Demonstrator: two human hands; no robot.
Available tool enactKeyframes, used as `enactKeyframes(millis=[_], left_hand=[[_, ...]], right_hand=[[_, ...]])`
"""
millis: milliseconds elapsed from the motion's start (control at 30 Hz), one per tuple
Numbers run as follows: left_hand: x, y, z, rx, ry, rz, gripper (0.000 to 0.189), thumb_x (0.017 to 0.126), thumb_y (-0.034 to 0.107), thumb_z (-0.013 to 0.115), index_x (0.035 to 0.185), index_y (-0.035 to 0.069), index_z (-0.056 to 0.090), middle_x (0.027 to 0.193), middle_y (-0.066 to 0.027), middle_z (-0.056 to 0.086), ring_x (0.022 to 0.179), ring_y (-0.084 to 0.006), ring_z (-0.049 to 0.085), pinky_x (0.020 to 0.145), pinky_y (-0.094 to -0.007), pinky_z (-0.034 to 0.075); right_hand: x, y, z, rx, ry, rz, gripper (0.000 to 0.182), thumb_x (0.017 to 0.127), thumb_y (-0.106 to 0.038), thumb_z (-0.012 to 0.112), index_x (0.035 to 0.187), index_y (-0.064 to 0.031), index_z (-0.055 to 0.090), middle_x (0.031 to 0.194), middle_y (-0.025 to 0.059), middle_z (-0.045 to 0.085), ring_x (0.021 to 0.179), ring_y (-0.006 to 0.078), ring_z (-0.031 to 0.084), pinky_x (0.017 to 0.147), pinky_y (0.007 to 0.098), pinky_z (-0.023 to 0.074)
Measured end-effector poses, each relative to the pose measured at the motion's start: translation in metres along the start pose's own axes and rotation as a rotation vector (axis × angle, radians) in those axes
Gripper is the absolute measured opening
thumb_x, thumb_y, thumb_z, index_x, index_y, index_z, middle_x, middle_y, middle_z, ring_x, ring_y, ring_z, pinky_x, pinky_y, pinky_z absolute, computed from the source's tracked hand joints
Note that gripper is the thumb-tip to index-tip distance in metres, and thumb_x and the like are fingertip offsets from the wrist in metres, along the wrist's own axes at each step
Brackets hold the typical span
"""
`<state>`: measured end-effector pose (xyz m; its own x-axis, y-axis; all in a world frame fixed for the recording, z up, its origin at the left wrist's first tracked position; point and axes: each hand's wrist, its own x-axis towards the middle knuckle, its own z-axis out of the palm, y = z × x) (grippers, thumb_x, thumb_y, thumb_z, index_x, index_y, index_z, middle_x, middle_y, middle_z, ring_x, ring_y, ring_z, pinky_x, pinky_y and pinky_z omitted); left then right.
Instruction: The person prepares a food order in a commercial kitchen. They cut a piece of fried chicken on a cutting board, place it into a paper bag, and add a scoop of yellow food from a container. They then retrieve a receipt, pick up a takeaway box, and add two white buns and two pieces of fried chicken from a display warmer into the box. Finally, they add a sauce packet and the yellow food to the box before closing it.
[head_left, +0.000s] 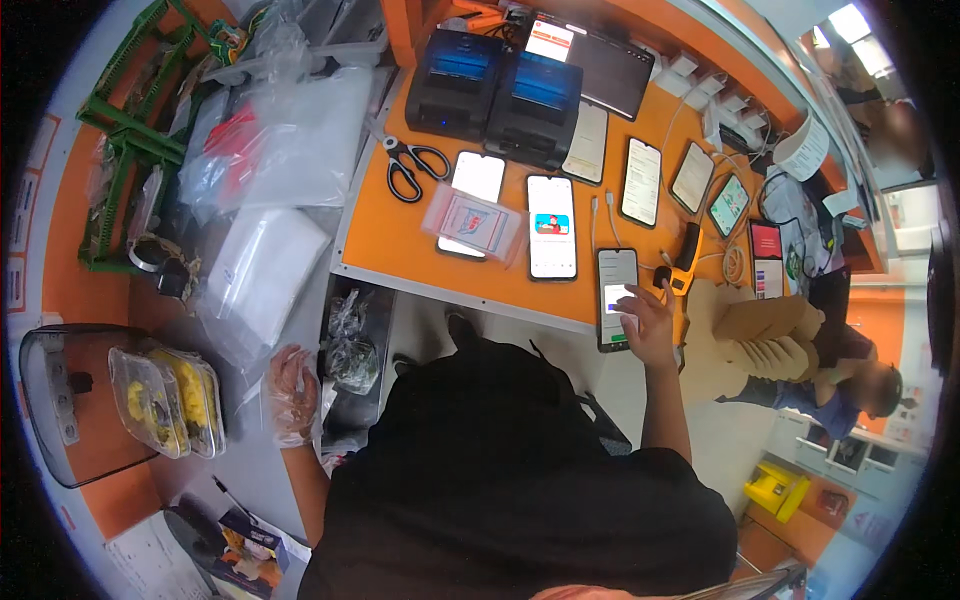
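My right hand (649, 322) is over a smartphone (617, 334) at the front edge of the orange counter (367, 217), its fingers apart and a fingertip at the lit screen. A yellow and black handheld scanner (685, 259) lies just beyond that hand. My left hand (292, 394), in a clear plastic glove, rests at the edge of the grey side table, close to a stack of white plastic bags (262, 262). Nothing shows in its grasp. Further smartphones (551, 251) lie on the counter, one partly under a small clear printed pouch (476, 223).
Two black printers (532, 105), a tablet (611, 67), scissors (409, 165) and cables occupy the counter. Clear food containers (172, 401) stand at left, below green baskets (139, 142). Cardboard holders (765, 337) are at right; a person (832, 390) is beyond them.
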<state>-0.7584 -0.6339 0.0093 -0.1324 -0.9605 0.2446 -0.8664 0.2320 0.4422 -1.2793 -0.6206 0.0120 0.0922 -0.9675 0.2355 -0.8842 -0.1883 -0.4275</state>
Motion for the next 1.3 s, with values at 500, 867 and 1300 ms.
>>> enactKeyframes(millis=[500, 867, 1300], left_hand=[[0.042, 0.015, 0.012, -0.120, -0.083, 0.001, 0.028, 0.072, 0.001, 0.055, 0.098, 0.009, 0.058, 0.105, -0.0112, 0.054, 0.096, -0.0309, 0.053, 0.082, -0.0399, 0.043], [-0.006, -0.004, 0.006, -0.078, 0.053, -0.202, 0.028, 0.070, 0.000, 0.055, 0.097, 0.008, 0.058, 0.106, -0.0114, 0.053, 0.095, -0.0314, 0.053, 0.081, -0.0395, 0.043], [0.002, 0.008, 0.008, -0.039, 0.054, -0.250, 0.032, 0.068, -0.001, 0.056, 0.098, 0.009, 0.058, 0.104, -0.0105, 0.054, 0.097, -0.0307, 0.053, 0.083, -0.0388, 0.044]], right_hand=[[0.133, -0.083, 0.076, -0.181, -0.161, -0.073, 0.071, 0.064, -0.035, 0.068, 0.125, -0.0121, 0.039, 0.123, 0.0103, 0.042, 0.121, 0.0277, 0.033, 0.103, 0.0575, 0.0099], [0.173, -0.033, -0.002, -0.243, -0.139, -0.124, 0.060, 0.065, -0.007, 0.063, 0.121, -0.0068, 0.043, 0.131, 0.0160, 0.038, 0.125, 0.0339, 0.029, 0.103, 0.0420, 0.0262], [0.208, -0.050, 0.102, 0.017, -0.175, -0.176, 0.042, 0.080, -0.026, 0.055, 0.116, -0.0067, 0.046, 0.104, 0.0143, 0.053, 0.101, 0.0303, 0.043, 0.085, 0.0427, 0.0316]])
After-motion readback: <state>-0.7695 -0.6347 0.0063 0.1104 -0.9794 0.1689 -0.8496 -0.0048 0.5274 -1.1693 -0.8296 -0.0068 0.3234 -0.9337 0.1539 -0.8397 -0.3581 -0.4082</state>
